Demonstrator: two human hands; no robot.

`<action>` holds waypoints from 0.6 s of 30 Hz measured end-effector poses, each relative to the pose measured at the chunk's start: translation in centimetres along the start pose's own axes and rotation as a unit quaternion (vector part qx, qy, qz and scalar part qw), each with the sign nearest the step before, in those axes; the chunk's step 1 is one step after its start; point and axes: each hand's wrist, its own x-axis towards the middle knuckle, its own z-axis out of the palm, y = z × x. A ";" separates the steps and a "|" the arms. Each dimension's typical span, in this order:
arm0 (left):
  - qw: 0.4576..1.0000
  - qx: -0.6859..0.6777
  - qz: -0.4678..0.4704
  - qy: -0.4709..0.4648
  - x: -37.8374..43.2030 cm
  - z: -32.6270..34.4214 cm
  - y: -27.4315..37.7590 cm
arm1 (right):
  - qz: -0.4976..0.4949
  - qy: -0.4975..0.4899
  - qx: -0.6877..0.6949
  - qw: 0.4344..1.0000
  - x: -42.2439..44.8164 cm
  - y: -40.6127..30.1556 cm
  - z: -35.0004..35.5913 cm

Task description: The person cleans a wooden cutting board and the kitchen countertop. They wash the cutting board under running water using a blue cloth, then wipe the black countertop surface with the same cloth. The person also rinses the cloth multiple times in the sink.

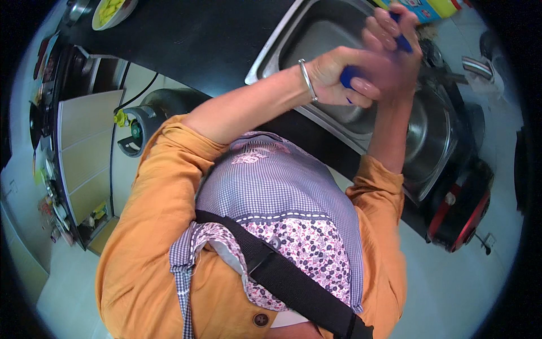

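Note:
Both hands are raised over a two-basin steel sink point(264, 63). My left hand point(343, 76), with a metal bangle at its wrist, is closed around a blue cloth point(349, 77). My right hand point(396, 46) grips the same blue material, which shows between its fingers higher up. The hands meet or overlap, and the area between them is blurred. Most of the cloth is hidden inside the fingers. Below my right wrist lies the second, rounded basin point(427, 135).
A white bowl point(114, 15) of yellow-green pieces stands on the dark countertop point(190, 42). A yellow and blue package point(436, 9) is behind the sink. To the right sits a red and black appliance point(459, 207). A gas cylinder point(159, 110) stands below the counter at left.

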 end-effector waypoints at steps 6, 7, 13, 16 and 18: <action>0.974 0.110 -0.113 0.160 1.0 -3.0 1.1 | 0.059 0.261 -0.305 0.914 0.4 0.6 -3.8; 0.964 0.138 -0.126 0.190 1.2 -3.5 0.8 | 0.058 0.290 -0.356 0.886 -0.1 1.0 -4.4; 0.901 0.251 -0.169 0.310 1.1 -8.2 -1.3 | 0.074 0.344 -0.419 0.837 -1.8 4.9 -11.0; 0.834 0.353 -0.173 0.387 0.9 -9.8 -2.8 | 0.074 0.359 -0.469 0.804 -2.5 7.0 -12.6; 0.788 0.416 -0.166 0.422 0.5 -11.5 -3.6 | 0.041 0.325 -0.578 0.748 -2.7 8.2 -13.5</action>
